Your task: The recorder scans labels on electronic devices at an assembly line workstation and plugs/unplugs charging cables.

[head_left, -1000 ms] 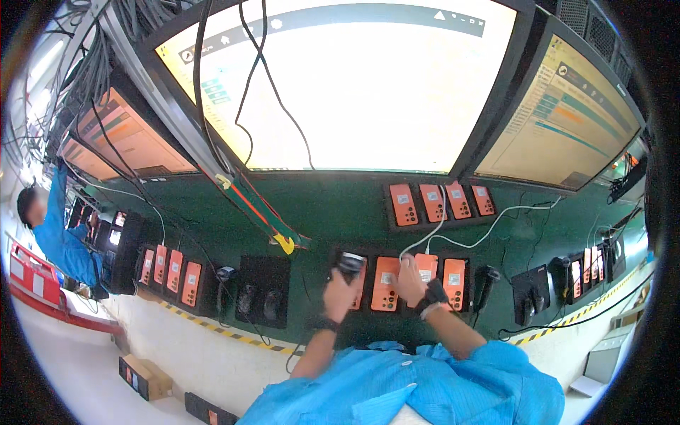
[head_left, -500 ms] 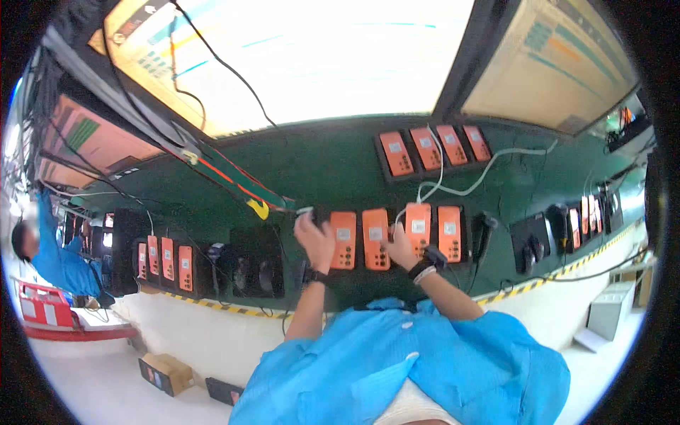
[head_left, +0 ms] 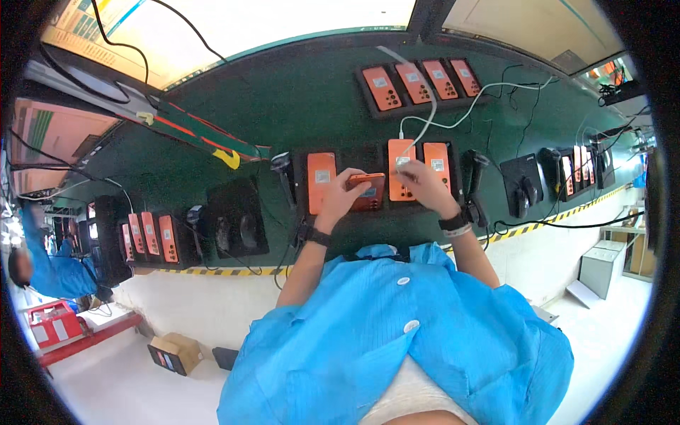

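My left hand grips an orange phone, tilted up so its edge faces me, above the black tray. My right hand is closed, fingers bent, over another orange phone lying in the tray. A white cable runs down across that phone to my right fingertips; its end is hidden there. A second white cable meets the same phone's top edge. Orange phones lie at the tray's left end and right end, backs up.
A rear tray holds several orange phones. Handheld scanners stand left and right of the near tray. A yellow-tipped strap lies behind it. Monitors line the back; a person in blue is far left.
My left hand has lifted the second phone from the left and tilted it up. My right hand has shifted onto the neighbouring phone. The whole view has tilted, moving the bench up in the picture.
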The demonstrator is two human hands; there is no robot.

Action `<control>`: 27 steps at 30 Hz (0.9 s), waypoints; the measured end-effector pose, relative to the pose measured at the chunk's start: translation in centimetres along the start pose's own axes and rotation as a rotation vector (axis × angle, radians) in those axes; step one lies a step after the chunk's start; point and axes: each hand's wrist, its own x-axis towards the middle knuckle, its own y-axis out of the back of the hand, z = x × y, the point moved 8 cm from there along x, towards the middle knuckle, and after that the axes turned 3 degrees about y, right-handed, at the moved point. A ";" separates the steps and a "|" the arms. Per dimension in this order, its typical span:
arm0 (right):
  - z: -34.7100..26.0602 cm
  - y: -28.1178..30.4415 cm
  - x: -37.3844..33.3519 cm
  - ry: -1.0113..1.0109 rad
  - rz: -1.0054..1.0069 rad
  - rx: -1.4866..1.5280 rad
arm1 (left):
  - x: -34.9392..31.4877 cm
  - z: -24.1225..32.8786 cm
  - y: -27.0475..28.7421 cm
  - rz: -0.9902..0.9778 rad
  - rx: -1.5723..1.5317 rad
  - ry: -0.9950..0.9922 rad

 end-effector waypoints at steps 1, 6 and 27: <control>-0.6 0.1 0.3 -0.022 0.023 0.091 | -0.2 -0.3 -0.1 -0.002 -0.031 0.040; -3.1 -2.8 2.6 0.056 0.062 0.397 | -1.4 -0.2 -0.3 -0.039 -0.091 0.053; -0.8 -4.5 4.5 0.114 -0.056 -0.090 | -8.2 -4.1 3.4 0.455 0.178 0.089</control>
